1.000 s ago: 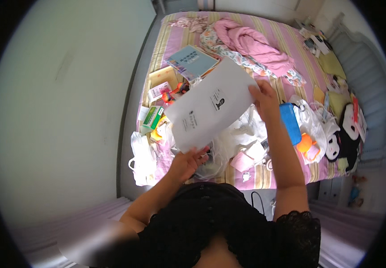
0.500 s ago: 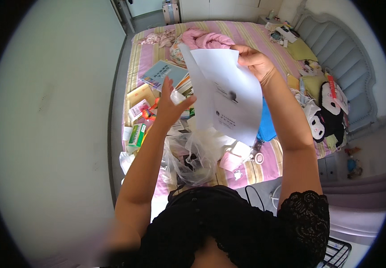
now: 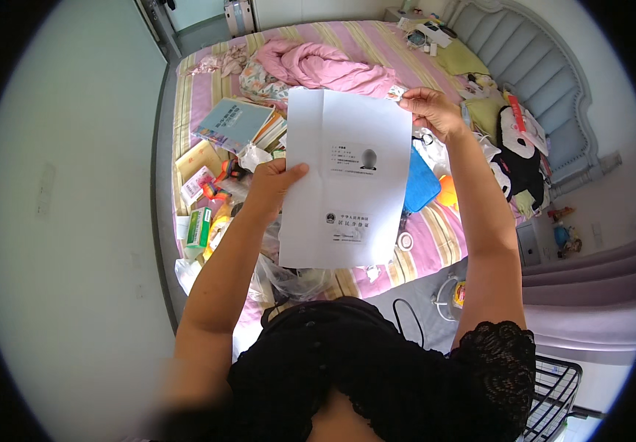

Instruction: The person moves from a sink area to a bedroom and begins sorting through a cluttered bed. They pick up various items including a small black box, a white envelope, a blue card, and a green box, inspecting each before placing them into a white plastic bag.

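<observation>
A white sheet of paper (image 3: 311,195) is held up flat in front of me, above the bed. It bears a printed copy of an identity card, with a small grey portrait and an emblem, and a crease runs down it. My left hand (image 3: 274,180) pinches its left edge, thumb on the front. At the upper right corner, my right hand (image 3: 432,113) grips it between thumb and fingers. Behind the sheet, part of the clutter on the bed is hidden.
The bed (image 3: 436,239) has a striped cover. On it lie books (image 3: 233,125), a green-and-white box (image 3: 199,227), a clear plastic bag (image 3: 296,281), a blue pouch (image 3: 421,180), a pink quilt (image 3: 318,65) and a black-and-white plush (image 3: 520,158). A padded headboard (image 3: 546,74) rises at right.
The paper has been turned flat to face me and lowered a little. My left hand, open and apart from it before, now grips its left edge. My right hand keeps hold of the corner.
</observation>
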Demonstrator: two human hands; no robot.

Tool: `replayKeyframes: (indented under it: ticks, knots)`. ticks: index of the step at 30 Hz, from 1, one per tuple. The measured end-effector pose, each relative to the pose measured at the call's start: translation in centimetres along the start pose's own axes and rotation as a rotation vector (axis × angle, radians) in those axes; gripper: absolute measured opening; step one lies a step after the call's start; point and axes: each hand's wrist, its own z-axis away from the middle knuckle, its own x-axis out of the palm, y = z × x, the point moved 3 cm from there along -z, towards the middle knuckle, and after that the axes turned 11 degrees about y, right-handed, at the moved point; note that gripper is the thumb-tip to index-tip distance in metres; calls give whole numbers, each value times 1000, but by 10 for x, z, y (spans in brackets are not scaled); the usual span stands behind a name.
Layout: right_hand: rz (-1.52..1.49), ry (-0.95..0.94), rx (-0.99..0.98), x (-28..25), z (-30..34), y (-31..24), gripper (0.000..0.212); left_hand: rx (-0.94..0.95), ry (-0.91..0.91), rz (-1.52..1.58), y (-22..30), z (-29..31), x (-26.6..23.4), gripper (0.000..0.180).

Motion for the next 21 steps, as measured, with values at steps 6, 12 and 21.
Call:
replayKeyframes:
  ticks: [6, 12, 21]
  knots:
    - [-655, -194, 170, 63, 47, 40, 44, 27, 133, -31, -9, -4, -26, 27]
    - [-256, -181, 392, 100, 82, 148, 25, -152, 106, -144, -39, -2, -55, 24]
    - [-313, -118, 396, 132, 109, 215, 29, -399, 246, -190, -108, 11, -117, 27]
